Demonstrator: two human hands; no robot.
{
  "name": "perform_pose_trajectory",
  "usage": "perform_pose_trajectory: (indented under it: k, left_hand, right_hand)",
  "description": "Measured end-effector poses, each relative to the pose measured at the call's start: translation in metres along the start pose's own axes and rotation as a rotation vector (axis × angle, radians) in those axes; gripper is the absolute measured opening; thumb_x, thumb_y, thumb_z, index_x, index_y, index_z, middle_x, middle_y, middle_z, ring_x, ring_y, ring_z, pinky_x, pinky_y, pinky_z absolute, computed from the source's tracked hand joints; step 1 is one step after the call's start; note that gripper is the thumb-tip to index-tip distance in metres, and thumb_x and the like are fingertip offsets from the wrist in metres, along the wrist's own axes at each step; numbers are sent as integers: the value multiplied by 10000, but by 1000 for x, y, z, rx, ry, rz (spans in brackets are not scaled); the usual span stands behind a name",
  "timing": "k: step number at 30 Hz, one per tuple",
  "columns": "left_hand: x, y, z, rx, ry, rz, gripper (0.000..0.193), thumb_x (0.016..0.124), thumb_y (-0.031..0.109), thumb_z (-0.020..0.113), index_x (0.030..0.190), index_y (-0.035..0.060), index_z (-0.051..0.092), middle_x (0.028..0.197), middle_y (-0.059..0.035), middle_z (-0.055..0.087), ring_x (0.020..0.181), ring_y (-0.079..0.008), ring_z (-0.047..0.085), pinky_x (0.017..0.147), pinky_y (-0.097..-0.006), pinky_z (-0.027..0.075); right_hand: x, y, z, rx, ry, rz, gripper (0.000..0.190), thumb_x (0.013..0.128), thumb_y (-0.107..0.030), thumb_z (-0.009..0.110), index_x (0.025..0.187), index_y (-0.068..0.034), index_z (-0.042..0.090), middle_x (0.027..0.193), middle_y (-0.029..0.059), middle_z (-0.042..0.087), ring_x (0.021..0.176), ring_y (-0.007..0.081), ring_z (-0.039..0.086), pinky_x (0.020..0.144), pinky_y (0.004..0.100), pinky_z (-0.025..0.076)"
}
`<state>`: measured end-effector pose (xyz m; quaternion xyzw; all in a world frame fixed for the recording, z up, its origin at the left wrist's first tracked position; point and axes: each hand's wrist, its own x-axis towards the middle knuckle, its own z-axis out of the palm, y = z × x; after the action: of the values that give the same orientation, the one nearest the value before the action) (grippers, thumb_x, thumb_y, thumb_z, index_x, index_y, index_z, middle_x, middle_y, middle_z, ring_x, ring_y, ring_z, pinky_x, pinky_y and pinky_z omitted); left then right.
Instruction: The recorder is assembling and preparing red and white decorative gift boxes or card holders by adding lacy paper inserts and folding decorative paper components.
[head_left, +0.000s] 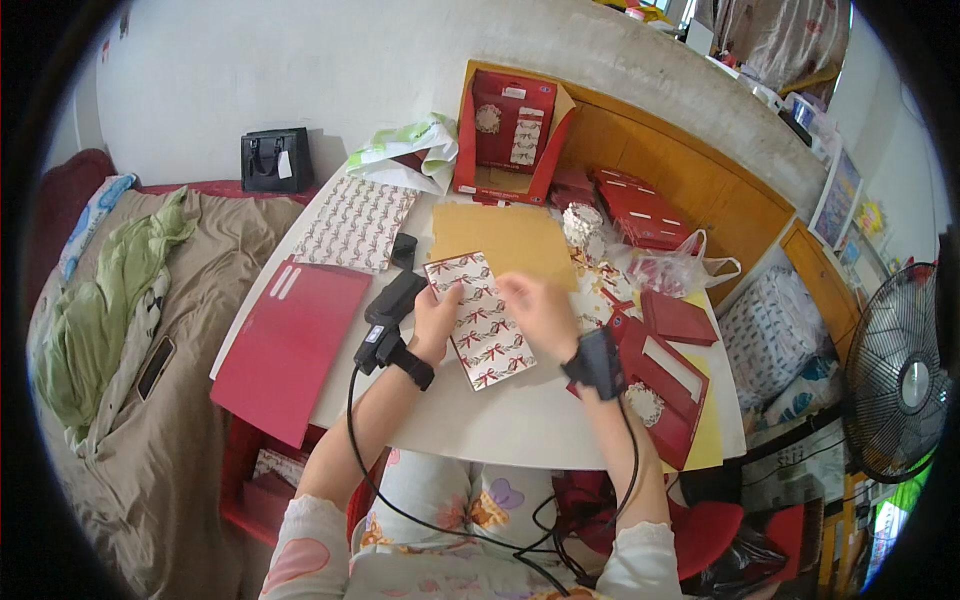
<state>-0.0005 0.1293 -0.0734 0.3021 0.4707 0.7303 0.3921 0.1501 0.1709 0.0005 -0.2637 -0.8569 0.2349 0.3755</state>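
My left hand (437, 319) grips the left edge of a tall white paper wallet (491, 330), thumb on its face. The wallet is printed with leafy garlands and red bows, and a dark red border shows along its left side. My right hand (541, 311) is at the wallet's upper right edge, blurred, with its fingers bent; whether they pinch anything is hidden. Beneath and beyond lies a sheet of brown cardboard (491, 231). Right of my right hand are small cut-out paper pieces (604, 281) and a stack of white scalloped paper tags (582, 219).
Red sheets (292, 349) and patterned sheets (356, 217) cover the table's left side. A red display box (514, 180) stands at the back. Red packs (641, 202), a clear plastic bag (667, 270) and red wallets (679, 319) lie right. A fan (911, 382) stands beyond the right edge.
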Motion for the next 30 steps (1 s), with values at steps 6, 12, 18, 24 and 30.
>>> perform_pose_trajectory:
  k: [6, 12, 18, 24, 30]
  left_hand:
    - [-1, -1, 11, 70, -110, -144, 243, 829, 117, 516, 1003, -52, 523, 894, -101, 604, 750, -154, 600, 665, -285, 495]
    - [-10, 13, 10, 98, -135, -239, 310, 808, 134, 545, 1031, -77, 502, 926, -130, 599, 769, -163, 601, 668, -289, 486]
    - [-10, 13, 10, 91, -167, -210, 297, 811, 135, 547, 1017, -76, 504, 924, -125, 597, 761, -159, 599, 671, -292, 491]
    - [-7, 15, 10, 44, -181, -278, 288, 823, 132, 537, 1026, -69, 496, 916, -118, 594, 771, -163, 600, 669, -293, 497]
    - [-10, 19, 12, -5, -162, -259, 287, 817, 123, 542, 1024, -69, 495, 918, -120, 594, 758, -162, 601, 669, -294, 498]
  right_hand:
    - [27, 119, -47, -495, -146, -249, 134, 764, -56, 513, 803, -91, 636, 791, 82, 577, 735, 256, 578, 648, 345, 464]
    - [27, 136, -36, -564, -305, -451, 190, 670, 7, 508, 786, -78, 633, 826, 42, 577, 810, 217, 577, 679, 328, 480]
    - [32, 146, -41, -505, -366, -481, 183, 685, 14, 494, 789, -63, 623, 852, 48, 587, 798, 236, 579, 686, 325, 484]
    - [32, 152, -42, -434, -333, -467, 179, 684, 33, 511, 807, -37, 620, 849, 71, 593, 789, 261, 585, 687, 334, 488]
    - [30, 151, -44, -446, -358, -420, 178, 700, 25, 510, 831, -31, 618, 869, 88, 598, 823, 264, 583, 722, 331, 482]
